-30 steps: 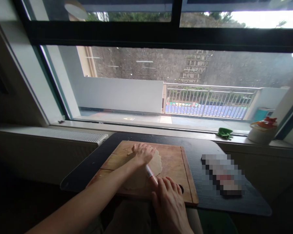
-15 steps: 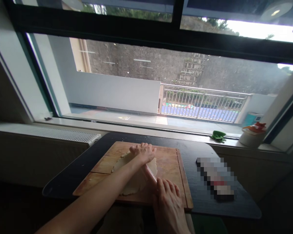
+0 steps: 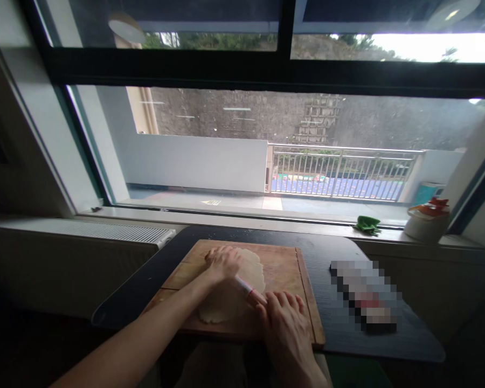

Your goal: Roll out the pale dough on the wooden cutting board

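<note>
A flat, uneven-edged sheet of pale dough (image 3: 251,265) lies on a wooden cutting board (image 3: 277,254). Slanting across it is a slim rolling pin (image 3: 246,285), of which a short light stretch with a red band shows between my hands. My left hand (image 3: 225,262) rests over the pin's far end, near the dough's far left edge; its fingers are slightly blurred. Over the near end, by the board's front right, lies my right hand (image 3: 286,319) with bent fingers. My left forearm hides part of the dough and board.
The board stands on a dark table (image 3: 319,253) by a window. To its right lies a pixelated object (image 3: 364,296). A green item (image 3: 367,225) and a white container with an orange top (image 3: 427,223) sit on the sill. A radiator (image 3: 117,231) is at the left.
My left hand and the pin's far end have moved left across the dough, uncovering its far right part. My right hand stays near the board's front right. The camera view has tilted slightly.
</note>
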The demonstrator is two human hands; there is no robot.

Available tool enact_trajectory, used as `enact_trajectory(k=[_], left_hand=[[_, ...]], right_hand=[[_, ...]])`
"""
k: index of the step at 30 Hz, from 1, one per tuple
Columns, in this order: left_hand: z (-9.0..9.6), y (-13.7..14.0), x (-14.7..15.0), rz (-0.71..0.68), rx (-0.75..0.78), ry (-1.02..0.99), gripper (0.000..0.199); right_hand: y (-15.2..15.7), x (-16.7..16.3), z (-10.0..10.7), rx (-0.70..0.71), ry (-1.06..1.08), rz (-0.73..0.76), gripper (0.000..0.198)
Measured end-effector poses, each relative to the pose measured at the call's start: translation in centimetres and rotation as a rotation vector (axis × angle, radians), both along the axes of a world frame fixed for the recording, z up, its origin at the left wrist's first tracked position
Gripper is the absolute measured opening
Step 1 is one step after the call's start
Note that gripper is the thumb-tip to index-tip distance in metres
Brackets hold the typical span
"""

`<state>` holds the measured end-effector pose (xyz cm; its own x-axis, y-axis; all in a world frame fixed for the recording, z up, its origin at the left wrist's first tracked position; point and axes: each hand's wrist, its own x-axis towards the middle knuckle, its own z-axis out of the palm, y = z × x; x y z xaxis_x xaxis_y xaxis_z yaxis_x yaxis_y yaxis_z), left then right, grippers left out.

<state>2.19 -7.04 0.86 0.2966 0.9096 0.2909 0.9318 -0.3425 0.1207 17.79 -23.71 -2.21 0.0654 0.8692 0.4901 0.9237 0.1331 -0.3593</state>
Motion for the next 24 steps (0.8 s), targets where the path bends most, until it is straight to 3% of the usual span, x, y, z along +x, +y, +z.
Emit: enact_trajectory(k=[6, 11, 18, 20, 24], left_hand=[[-0.1, 4.4, 4.2, 0.073, -0.073, -0.046, 0.045], [-0.2, 4.7, 4.5, 0.062, -0.042, -0.064, 0.038], [-0.9, -1.8, -1.3, -0.031, 0.219, -0.103, 0.036], [-1.5, -4.4, -3.5, -0.091, 0.326, -0.126, 0.03], [-2.5, -8.1, -7.2, -0.047, 0.428, -0.139, 0.025]], right_hand=[[2.3, 2.4, 1.0, -0.085, -0.042, -0.092, 0.027], [2.4, 2.2, 1.4, -0.139, -0.078, -0.106, 0.03], [1.5, 0.1, 1.0, -0.076, -0.09, -0.022, 0.026], [2.2, -0.1, 0.8, -0.057, -0.072, -0.019, 0.027], [5.2, -0.3, 1.0, -0.082, -0.047, 0.007, 0.029]])
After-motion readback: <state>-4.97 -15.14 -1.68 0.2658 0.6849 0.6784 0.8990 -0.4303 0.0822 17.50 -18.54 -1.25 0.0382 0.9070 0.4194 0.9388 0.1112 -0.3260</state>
